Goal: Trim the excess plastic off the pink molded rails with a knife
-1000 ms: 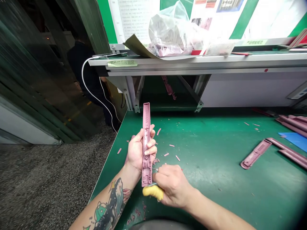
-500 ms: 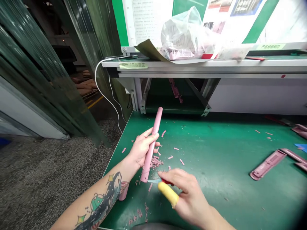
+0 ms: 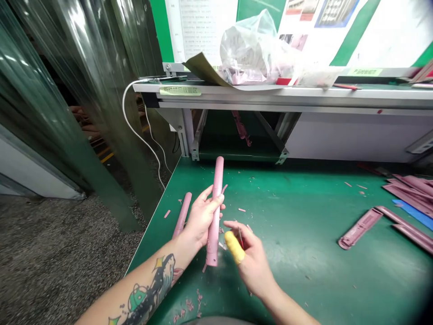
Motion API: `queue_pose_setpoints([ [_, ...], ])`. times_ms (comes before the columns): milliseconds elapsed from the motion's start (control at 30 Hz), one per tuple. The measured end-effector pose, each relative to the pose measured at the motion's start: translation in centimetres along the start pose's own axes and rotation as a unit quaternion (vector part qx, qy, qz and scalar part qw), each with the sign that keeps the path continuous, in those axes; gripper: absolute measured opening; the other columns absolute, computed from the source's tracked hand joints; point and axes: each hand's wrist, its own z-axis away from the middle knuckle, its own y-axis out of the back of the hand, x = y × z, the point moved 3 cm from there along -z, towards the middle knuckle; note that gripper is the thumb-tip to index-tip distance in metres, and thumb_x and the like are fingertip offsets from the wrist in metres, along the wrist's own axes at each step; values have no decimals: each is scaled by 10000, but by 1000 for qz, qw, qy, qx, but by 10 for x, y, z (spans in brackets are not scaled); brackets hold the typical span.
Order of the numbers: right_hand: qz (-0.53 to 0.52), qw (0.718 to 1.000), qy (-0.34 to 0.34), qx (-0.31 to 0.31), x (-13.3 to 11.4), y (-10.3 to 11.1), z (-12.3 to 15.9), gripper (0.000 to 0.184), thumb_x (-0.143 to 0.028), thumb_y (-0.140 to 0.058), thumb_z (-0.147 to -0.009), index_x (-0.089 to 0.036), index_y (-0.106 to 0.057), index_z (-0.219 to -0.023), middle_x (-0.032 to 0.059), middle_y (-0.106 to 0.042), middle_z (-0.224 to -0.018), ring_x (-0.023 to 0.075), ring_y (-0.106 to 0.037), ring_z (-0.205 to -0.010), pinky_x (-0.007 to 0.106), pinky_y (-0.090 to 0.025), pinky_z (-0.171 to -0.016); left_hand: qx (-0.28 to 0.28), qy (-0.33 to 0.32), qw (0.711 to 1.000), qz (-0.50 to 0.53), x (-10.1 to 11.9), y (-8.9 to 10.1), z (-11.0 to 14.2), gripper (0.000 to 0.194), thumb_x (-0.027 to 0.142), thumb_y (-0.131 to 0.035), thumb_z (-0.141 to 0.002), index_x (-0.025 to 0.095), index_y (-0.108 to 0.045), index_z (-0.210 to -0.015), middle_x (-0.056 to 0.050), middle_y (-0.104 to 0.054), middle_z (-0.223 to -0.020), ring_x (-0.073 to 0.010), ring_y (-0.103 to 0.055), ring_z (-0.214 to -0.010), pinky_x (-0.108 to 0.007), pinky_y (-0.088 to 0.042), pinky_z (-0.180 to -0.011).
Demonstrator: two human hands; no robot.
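My left hand (image 3: 202, 216) is wrapped around a long pink plastic casing (image 3: 214, 234), its smooth rounded side facing up and a small hole near its lower end. To the right of the casing, apart from it, is my right hand (image 3: 250, 257), with a yellow cover on its thumb. Its curled fingers hold a small knife (image 3: 241, 237); only a thin strip and a bit of red show, the rest being hidden by the hand. A second pink casing (image 3: 183, 214) lies on the table just left of my left hand, partly behind my forearm.
Pink trimmings (image 3: 189, 304) are scattered over the green table (image 3: 287, 203). More pink casings (image 3: 360, 228) lie at the right, beside a pile (image 3: 409, 192) and a blue sheet (image 3: 414, 214). A shelf (image 3: 257, 97) with a plastic bag (image 3: 250, 49) spans the back.
The casing was turned from its hollow, ribbed side to its smooth side. My right hand, whose blade was at the casing's lower end, has drawn back from it.
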Motion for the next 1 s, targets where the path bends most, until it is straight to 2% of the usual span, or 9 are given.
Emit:
queue_pose_setpoints([
  [67, -99, 990, -86, -53, 11, -8, -4, 306, -450, -613, -847, -162, -613, -949, 34, -650, -765, 143, -593, -650, 252, -488, -608, 14, -18, 999, -46, -12, -4, -1, 491, 428, -516, -911, 240, -457, -1360, -63, -615, -945, -145, -613, -785, -221, -508, -631],
  [133, -109, 984, -136, -48, 24, 4, -6, 325, -490, -614, -821, -169, -563, -808, -4, -604, -611, 132, -560, -520, 247, -458, -532, 24, -36, 992, -116, -20, 5, -1, 478, 473, -480, -911, 213, -533, -1308, -112, -605, -1094, -212, -603, -948, -282, -509, -727],
  [267, 137, 966, -212, 51, 57, 93, 6, 237, -440, -518, -835, -209, -543, -789, -39, -539, -488, 157, -517, -388, 258, -382, -429, 89, -64, 958, -264, -21, 68, -5, 661, 414, -712, -730, 247, -522, -1341, -127, -405, -1401, -395, -271, -1331, -430, -357, -991],
  [367, 402, 882, -232, 78, 78, 170, 17, 198, -312, -543, -732, -233, -619, -897, 32, -672, -683, 242, -640, -600, 307, -441, -526, 114, -23, 941, -319, -21, 116, -12, 752, 347, -760, -632, 221, -525, -1336, -168, -524, -1214, -476, -360, -1233, -504, -368, -922],
  [467, 464, 855, -181, 143, 79, 206, 19, 418, -243, -523, -672, -212, -574, -1086, 101, -663, -1065, 271, -658, -870, 338, -495, -670, 89, 20, 949, -302, -21, 126, -18, 600, 310, -693, -684, 186, -567, -1257, -89, -582, -863, -331, -592, -873, -382, -462, -713],
  [567, 396, 907, -104, 98, 53, 181, 12, 309, -228, -464, -754, -207, -598, -1031, 76, -665, -1032, 234, -640, -906, 332, -497, -767, 18, 44, 975, -217, -17, 96, -13, 481, 360, -547, -824, 195, -507, -1273, 3, -493, -717, -160, -529, -545, -272, -443, -499],
  [700, 269, 962, 35, -26, -11, 109, -4, 226, -272, -452, -916, -260, -654, -1018, 21, -679, -943, 167, -629, -849, 270, -489, -740, -101, 66, 988, -98, -4, 38, 16, 431, 471, -467, -905, 265, -449, -1283, 29, -480, -746, -89, -464, -460, -222, -446, -400],
  [833, 257, 953, 155, 34, -52, 78, -20, 229, -245, -551, -906, -236, -652, -1111, 32, -678, -889, 148, -609, -773, 256, -477, -685, -181, 111, 976, 46, 8, 8, 44, 379, 421, -592, -876, 262, -484, -1203, 31, -533, -745, -74, -506, -421, -178, -446, -326],
  [1000, 319, 925, 193, 67, -57, 75, -23, 200, -252, -599, -888, -231, -693, -1064, 51, -679, -884, 156, -602, -760, 260, -475, -658, -195, 129, 970, 62, 10, 1, 55, 222, 376, -625, -866, 188, -568, -969, 16, -562, -782, -72, -555, -424, -157, -458, -307],
])
